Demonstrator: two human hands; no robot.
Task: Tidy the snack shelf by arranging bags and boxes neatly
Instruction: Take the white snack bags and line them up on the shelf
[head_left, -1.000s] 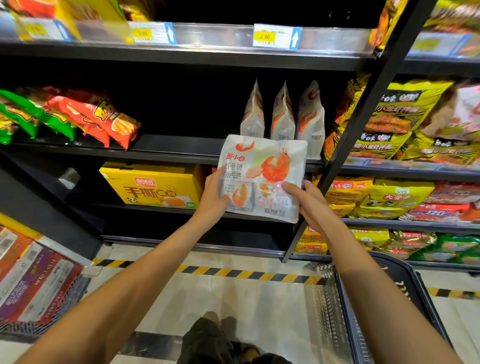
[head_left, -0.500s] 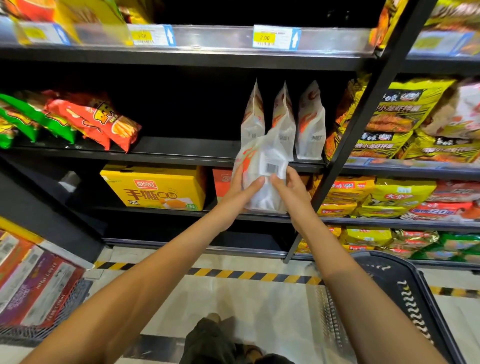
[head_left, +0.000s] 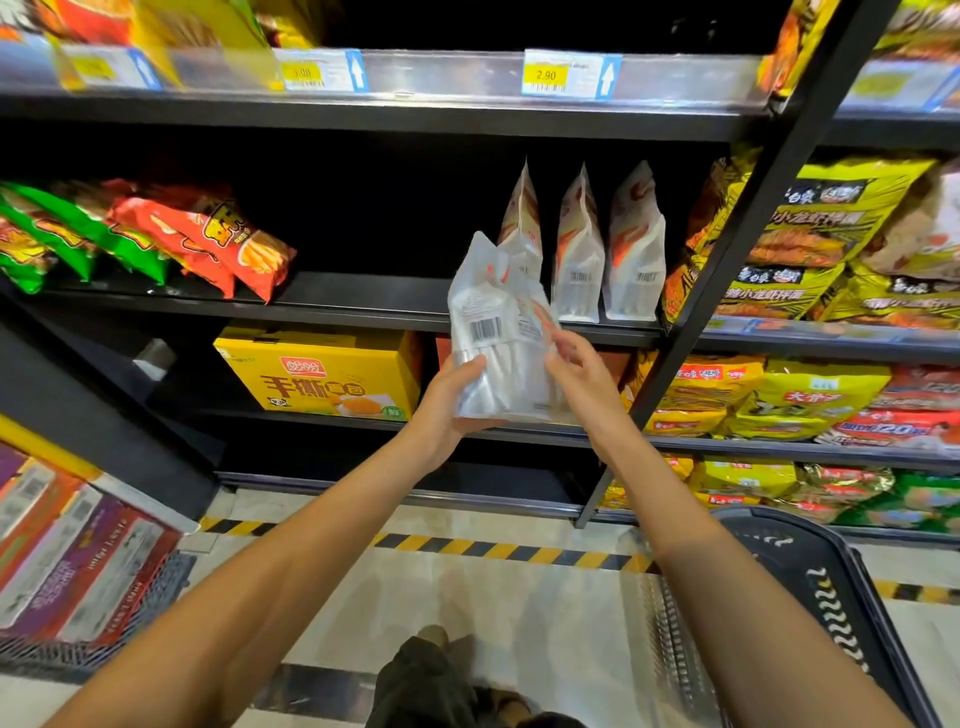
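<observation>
1. Head view showed a white snack bag (head_left: 496, 332) held upright at frame centre, barcode side facing the camera.
2. Left hand (head_left: 447, 410) cupped the bag's lower left edge, fingers curled around it.
3. Right hand (head_left: 582, 374) pinched its right edge.
4. Three matching bags (head_left: 579, 254) stood on the shelf (head_left: 363, 299) just behind.

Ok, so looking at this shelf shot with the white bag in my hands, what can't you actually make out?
- Head view: front of the held white bag; it faces away, only the barcode side shows.
- Contents of the black basket; cut off by the right and bottom edges.
- Price on the left shelf tag; blurred.
- Grip of the right hand; motion blur. The left hand grips the bag's lower edge.
</observation>
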